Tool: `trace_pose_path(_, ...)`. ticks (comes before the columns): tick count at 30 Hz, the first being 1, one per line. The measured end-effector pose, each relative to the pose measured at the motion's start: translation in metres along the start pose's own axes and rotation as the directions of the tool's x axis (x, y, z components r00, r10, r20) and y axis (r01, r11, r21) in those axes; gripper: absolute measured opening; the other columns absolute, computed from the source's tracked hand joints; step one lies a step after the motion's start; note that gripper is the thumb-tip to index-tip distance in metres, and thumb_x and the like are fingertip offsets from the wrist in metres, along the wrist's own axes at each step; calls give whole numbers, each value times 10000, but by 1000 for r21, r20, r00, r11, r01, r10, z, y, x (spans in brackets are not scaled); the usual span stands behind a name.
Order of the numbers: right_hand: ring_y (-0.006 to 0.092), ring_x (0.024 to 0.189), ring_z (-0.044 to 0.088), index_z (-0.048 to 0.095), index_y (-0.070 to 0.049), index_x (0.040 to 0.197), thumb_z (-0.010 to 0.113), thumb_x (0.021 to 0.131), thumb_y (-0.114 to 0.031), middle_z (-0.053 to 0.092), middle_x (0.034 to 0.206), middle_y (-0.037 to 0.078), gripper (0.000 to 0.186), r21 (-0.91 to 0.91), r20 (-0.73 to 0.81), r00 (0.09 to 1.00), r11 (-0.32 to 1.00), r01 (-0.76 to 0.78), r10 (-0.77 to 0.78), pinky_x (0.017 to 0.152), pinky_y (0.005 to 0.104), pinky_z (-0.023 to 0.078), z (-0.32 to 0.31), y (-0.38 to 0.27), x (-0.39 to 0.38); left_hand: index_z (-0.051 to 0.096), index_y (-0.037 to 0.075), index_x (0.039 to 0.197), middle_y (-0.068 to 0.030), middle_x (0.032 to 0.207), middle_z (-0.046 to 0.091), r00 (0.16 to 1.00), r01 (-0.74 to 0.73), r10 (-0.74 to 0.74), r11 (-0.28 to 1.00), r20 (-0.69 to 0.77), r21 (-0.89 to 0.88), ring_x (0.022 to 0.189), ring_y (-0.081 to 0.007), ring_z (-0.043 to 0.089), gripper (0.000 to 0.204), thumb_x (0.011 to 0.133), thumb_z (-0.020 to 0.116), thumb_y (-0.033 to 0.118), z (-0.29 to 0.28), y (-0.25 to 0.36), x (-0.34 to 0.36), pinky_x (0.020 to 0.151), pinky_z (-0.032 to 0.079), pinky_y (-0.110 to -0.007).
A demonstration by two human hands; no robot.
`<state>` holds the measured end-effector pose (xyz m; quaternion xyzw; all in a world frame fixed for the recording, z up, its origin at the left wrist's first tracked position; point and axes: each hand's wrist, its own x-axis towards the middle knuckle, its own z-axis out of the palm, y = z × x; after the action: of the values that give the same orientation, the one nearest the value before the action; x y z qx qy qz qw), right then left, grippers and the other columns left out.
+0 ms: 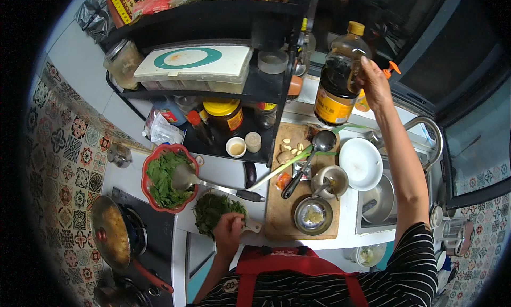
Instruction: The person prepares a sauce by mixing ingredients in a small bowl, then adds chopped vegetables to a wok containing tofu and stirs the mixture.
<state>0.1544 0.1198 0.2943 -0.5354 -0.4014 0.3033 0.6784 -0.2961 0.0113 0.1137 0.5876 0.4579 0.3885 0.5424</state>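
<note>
- A right hand (376,86) wraps its fingers around a capped sauce bottle (336,75) near the counter's (221,173) back edge.
- The left hand (228,233), beside leafy greens (210,208) toward the front edge, curls its fingers; any pinch cannot be made out.
- Handling the bottle appears the step in hand; moving it calls for a firm grip.

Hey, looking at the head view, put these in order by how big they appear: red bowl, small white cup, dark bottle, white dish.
1. Dark bottle, though it may look bigger because it seems raised nearer the camera
2. Red bowl
3. White dish
4. Small white cup
</note>
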Motion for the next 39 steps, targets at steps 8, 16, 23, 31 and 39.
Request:
trace_pose_path(8, 33, 454, 301, 481, -101, 804, 640, 822, -397, 362, 569, -71, 336, -147, 55, 994, 984, 99, -91, 426, 194, 228, -44, -88, -144, 591, 7, 1033, -115, 937, 633, 718, -692, 658, 709, 225, 134, 807, -185, 616, 254, 782, 608, -28, 60, 166, 73, 712, 488, -278)
trace_pose_path(16, 26, 591, 388, 497, -77, 697, 779, 684, -271, 442, 655, -74, 342, -255, 96, 956, 935, -246, 277, 520, 193, 307, -95, -81, -299, 505, 20, 1230, -180, 1207, 516, 156, -953, 655, 296, 739, -61, 1010, -294, 584, 481, 758, 599, 23, 158, 236, 42, 821, 497, -334)
trace_pose_path(23, 30, 616, 467, 568, -39, 746, 795, 687, -181, 548, 689, -41, 274, -252, 72, 866, 849, -465, 495, 533, 200, 377, -128, -41, -384, 564, -43, 1126, -190, 1073, 587, -17, -996, 648, 52, 761, -67, 705, -144, 577, 442, 734, 585, 159, 196, 163, -15, 565, 492, -218)
trace_pose_path(31, 13, 542, 378, 537, -71, 696, 784, 695, -110, 461, 596, -89, 251, -318, 5, 774, 735, -599, 633, 467, 199, 310, -130, 5, -417, 592, 0, 1089, -137, 1101, 581, 104, -985, 581, 171, 807, 4, 816, -167, 546, 391, 736, 563, 165, 200, 108, -35, 631, 482, -238)
trace_pose_path(39, 16, 573, 401, 533, -60, 714, 757, 733, -109, 472, 609, -73, 230, -351, 6, 765, 717, -602, 644, 487, 194, 336, -122, 36, -413, 589, -3, 1067, -159, 1107, 570, 321, -926, 635, 366, 702, 93, 881, -229, 563, 362, 744, 567, 158, 208, 79, -44, 693, 508, -284)
